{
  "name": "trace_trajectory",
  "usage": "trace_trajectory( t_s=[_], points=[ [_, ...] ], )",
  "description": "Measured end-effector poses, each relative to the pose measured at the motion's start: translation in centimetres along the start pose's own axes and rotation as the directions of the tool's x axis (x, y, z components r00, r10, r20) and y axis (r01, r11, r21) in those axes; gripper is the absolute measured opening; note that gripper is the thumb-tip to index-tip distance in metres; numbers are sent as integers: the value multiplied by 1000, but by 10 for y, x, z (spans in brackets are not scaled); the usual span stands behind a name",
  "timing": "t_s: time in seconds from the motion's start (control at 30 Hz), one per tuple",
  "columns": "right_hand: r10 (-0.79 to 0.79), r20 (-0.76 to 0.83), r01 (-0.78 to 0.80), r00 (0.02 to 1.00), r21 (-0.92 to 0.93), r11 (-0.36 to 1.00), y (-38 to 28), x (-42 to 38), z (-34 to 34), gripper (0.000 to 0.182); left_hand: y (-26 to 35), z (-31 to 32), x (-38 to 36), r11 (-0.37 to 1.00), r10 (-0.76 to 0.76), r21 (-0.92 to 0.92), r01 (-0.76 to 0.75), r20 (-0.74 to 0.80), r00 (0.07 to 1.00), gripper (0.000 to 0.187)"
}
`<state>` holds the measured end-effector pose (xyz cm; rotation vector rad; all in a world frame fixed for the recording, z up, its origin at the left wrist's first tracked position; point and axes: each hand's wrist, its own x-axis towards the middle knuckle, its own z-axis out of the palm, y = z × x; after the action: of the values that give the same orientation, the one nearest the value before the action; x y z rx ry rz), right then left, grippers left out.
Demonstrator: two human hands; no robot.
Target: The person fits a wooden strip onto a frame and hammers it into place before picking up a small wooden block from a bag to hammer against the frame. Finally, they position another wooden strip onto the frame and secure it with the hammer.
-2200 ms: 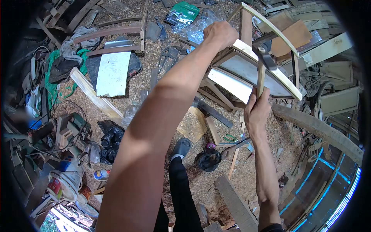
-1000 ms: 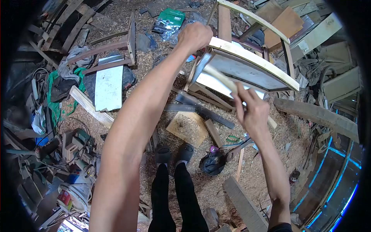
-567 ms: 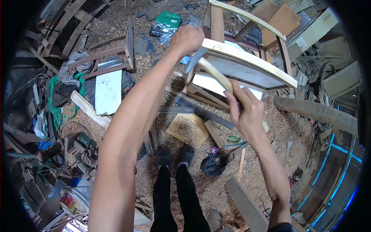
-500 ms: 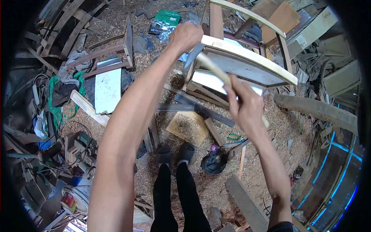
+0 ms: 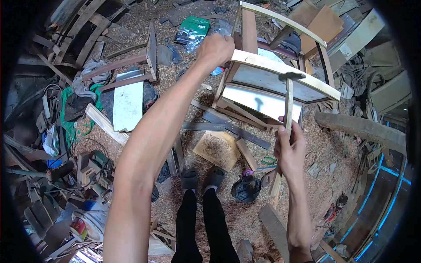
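Observation:
My right hand (image 5: pixel 291 151) is closed round the wooden handle of a hammer (image 5: pixel 288 103), held upright with its dark metal head in front of the frame's pale rail. My left hand (image 5: pixel 215 50) is closed at the left end of that rail, gripping the corner of a wooden furniture frame (image 5: pixel 285 68). The frame lies tipped on the ground, with curved pale rails and darker legs. A white panel (image 5: pixel 263 100) shows under the rail, with the hammer's shadow on it. What my left fingers wrap round is partly hidden.
Sawdust covers the ground. Wood offcuts (image 5: pixel 247 136), a plywood square (image 5: pixel 217 149) and a black bag (image 5: pixel 246 189) lie near my feet. A green packet (image 5: pixel 193 30) is beyond my left hand. Power tools (image 5: pixel 94 168) crowd the left; a thick curved beam (image 5: pixel 359 129) lies right.
The hammer has swung away from the rail's left end, near my left hand, to the right and turned upright. My right hand has moved lower. My left hand stays on the corner.

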<state>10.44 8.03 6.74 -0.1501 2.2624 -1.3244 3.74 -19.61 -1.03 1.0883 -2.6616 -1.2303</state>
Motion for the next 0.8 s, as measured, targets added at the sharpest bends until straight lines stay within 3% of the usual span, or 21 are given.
trace_trajectory(
  t_s=[0.1, 0.2, 0.37, 0.43, 0.57, 0.67, 0.8],
  points=[
    [122, 20, -123, 992, 109, 986, 14, -14, 4, 31, 0, 1, -2, 999, -41, -16, 41, 19, 999, 51],
    [28, 27, -29, 999, 61, 998, 26, -19, 11, 32, 2, -2, 4, 999, -32, -10, 32, 20, 999, 50],
    [63, 75, -64, 995, 13, 998, 26, -23, 7, 36, 0, 0, 4, 999, -27, -34, 28, 8, 1000, 50],
    [61, 111, -78, 992, 159, 984, 25, -24, 10, 35, 0, -1, 5, 999, -30, -21, 30, -2, 1000, 51],
    [141, 62, -146, 988, 98, 984, 16, -27, 15, 36, -2, 1, 3, 998, -9, -62, 7, -27, 1000, 51],
    [15, 43, -15, 999, -5, 1000, 3, -17, 20, 28, -6, 5, 4, 995, 56, -78, -68, -137, 989, 56],
    [-146, -71, 132, 987, -171, 976, -26, 6, 31, 26, -9, 5, 5, 990, 57, -122, -73, -135, 989, 57]
  ],
)
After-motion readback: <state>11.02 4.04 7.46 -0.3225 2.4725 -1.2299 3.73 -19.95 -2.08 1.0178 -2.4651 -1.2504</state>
